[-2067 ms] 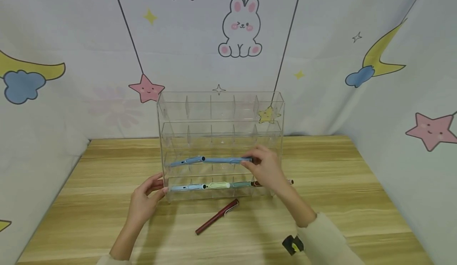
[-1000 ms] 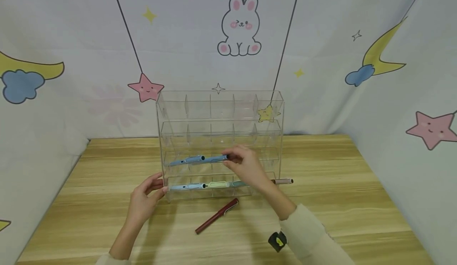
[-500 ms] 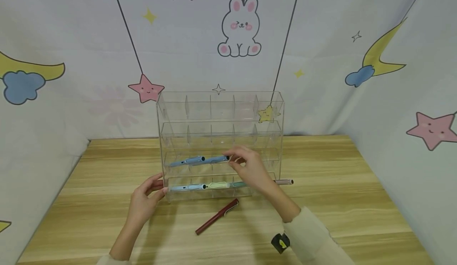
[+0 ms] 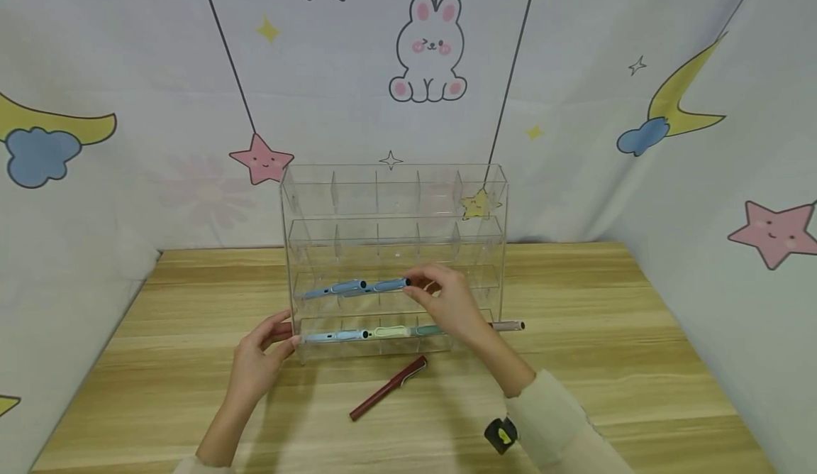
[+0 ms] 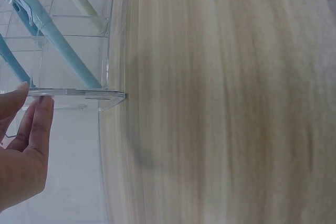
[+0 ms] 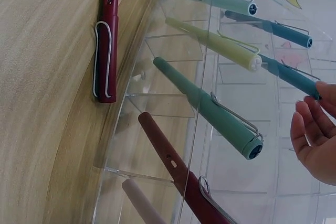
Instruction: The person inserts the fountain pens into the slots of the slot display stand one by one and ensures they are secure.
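Observation:
My right hand (image 4: 449, 307) pinches the cap end of a blue fountain pen (image 4: 389, 286), which lies slanted in the second row from the bottom of a clear acrylic pen stand (image 4: 285, 247). Another blue pen (image 4: 335, 289) sits to its left in that row. Thumb and fingers of my left hand (image 4: 255, 360) hold the stand's left side panel (image 5: 79, 93). Along the bottom row lie a light blue pen (image 4: 335, 335), a pale yellow-green pen (image 6: 220, 44), a green pen (image 6: 220, 116), a dark red-brown pen (image 6: 164, 148) and a pinkish pen (image 4: 508, 326), whose end sticks out at the right.
A dark red pen (image 4: 386, 390) with a silver clip lies diagonally on the wooden table (image 4: 159, 360) before the stand. A small black and yellow piece (image 4: 501, 435) shows beside the right sleeve (image 4: 558, 424). A patterned white curtain (image 4: 159, 69) hangs behind.
My right hand has moved left along the second row with the blue pen, whose body now sits in the stand next to the other blue one. The left hand stays put.

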{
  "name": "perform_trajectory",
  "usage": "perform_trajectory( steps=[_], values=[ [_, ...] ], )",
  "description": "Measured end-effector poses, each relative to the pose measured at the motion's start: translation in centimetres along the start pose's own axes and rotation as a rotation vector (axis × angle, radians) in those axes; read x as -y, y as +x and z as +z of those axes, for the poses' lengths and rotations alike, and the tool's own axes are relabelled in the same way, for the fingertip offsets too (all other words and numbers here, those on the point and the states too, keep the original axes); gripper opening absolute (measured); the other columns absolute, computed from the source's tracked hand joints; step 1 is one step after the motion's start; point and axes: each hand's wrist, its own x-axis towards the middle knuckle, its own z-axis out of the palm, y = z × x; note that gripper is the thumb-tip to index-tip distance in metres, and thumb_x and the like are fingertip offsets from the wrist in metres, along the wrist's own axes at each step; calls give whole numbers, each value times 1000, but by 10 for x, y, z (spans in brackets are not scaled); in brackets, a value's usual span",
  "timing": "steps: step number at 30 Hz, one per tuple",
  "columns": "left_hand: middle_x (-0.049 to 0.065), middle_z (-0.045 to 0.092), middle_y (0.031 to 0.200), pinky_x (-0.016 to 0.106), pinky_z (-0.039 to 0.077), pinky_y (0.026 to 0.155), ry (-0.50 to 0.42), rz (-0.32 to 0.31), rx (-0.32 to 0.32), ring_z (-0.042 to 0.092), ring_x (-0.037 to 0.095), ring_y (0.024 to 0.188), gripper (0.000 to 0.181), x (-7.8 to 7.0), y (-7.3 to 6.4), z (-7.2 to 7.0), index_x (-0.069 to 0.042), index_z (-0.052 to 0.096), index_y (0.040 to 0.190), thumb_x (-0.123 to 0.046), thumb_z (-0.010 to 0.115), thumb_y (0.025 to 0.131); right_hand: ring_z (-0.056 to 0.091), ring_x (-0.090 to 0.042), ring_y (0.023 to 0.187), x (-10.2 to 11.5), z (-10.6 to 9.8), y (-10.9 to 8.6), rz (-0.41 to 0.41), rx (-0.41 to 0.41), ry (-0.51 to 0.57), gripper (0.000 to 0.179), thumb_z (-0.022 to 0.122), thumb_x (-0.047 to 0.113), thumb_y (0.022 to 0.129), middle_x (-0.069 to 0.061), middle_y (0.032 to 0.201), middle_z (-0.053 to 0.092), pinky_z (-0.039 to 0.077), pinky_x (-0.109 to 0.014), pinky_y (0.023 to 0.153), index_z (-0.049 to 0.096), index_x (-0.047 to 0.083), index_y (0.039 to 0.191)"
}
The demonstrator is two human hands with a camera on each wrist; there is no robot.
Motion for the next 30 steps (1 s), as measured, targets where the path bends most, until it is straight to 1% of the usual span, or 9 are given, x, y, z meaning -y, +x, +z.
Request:
perform_trajectory(
  steps=[5, 9, 11, 16, 18, 23, 26, 30],
  values=[
    [19, 59, 107, 15, 51, 71, 3, 6, -2, 56, 6, 92, 43, 0, 0, 0, -1, 53, 125, 1, 63, 84, 55, -13, 76, -2, 1, 0, -12, -8, -11, 15, 66, 3, 82, -2, 84, 62, 51, -24, 63, 67, 2, 98],
    [19, 59, 108, 15, 51, 72, 4, 2, -2, 55, 4, 92, 43, 0, 0, 0, -1, 53, 125, 2, 63, 84, 55, -14, 75, -2, 1, -1, -6, -3, 6, 17, 67, 3, 82, -2, 84, 61, 51, -25, 62, 67, 2, 98],
    [19, 59, 108, 15, 51, 72, 2, -2, -1, 54, 3, 91, 43, 0, 0, 0, -1, 52, 125, 2, 63, 84, 55, -14, 76, -2, 0, -1, -4, 7, 16, 19, 68, 3, 81, -3, 85, 61, 52, -25, 63, 66, 2, 100],
    [20, 59, 108, 16, 51, 72, -6, -8, -1, 55, 5, 92, 43, -1, 0, 0, -1, 52, 125, 3, 62, 84, 56, -16, 79, -3, -3, -4, 9, 53, 34, 26, 68, 6, 82, -6, 90, 61, 52, -27, 67, 64, 4, 108],
    [20, 59, 108, 16, 51, 72, -7, -8, 0, 56, 6, 92, 42, -1, 0, 0, -1, 53, 125, 3, 62, 84, 56, -16, 80, -3, -5, -6, 16, 68, 40, 29, 67, 7, 83, -6, 92, 61, 52, -27, 68, 63, 5, 111],
    [20, 59, 107, 16, 52, 71, -4, -4, -1, 55, 2, 90, 43, -1, 0, 0, 0, 52, 125, 4, 62, 84, 56, -14, 80, -3, -10, -10, 16, 83, 48, 32, 67, 7, 83, -2, 93, 60, 52, -28, 70, 62, 5, 114],
    [20, 59, 107, 16, 52, 71, -1, 0, -5, 54, 0, 89, 43, -1, 0, 0, 0, 52, 125, 4, 63, 83, 57, -15, 80, 0, -13, -12, 6, 92, 55, 32, 67, 7, 83, -3, 94, 61, 52, -30, 70, 61, 4, 114],
    [21, 59, 106, 16, 52, 70, -3, 1, -7, 56, 4, 90, 43, 0, 0, 0, 1, 52, 124, 4, 63, 83, 58, -17, 81, 2, -16, -16, -29, 121, 56, 31, 67, 4, 82, -6, 94, 61, 52, -28, 70, 61, 1, 113]
  ],
)
